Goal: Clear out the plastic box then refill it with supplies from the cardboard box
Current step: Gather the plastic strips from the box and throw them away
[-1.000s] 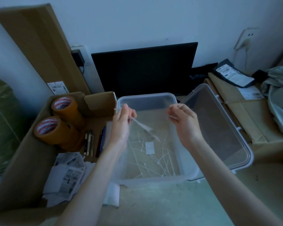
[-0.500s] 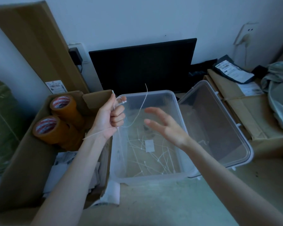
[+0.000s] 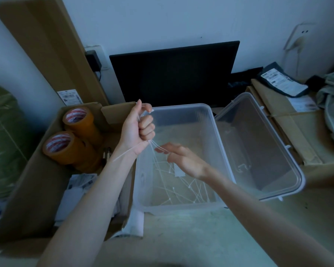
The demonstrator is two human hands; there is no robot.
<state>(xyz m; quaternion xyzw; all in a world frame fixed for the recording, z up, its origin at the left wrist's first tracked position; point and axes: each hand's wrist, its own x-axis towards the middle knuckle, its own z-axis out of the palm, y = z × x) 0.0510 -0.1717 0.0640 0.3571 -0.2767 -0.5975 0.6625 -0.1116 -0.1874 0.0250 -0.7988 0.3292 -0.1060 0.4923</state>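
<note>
Left hand [image 3: 138,128] clenches white cable ties [image 3: 123,154] above the plastic box [image 3: 216,135], right hand [image 3: 183,160] beside it, fingers loose, holding nothing.

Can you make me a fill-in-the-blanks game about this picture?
1. The left hand grips white ____.
2. The tape rolls sit in the ____ box.
3. The plastic box has its lid ____.

Missing words: cable ties; cardboard; open
</note>
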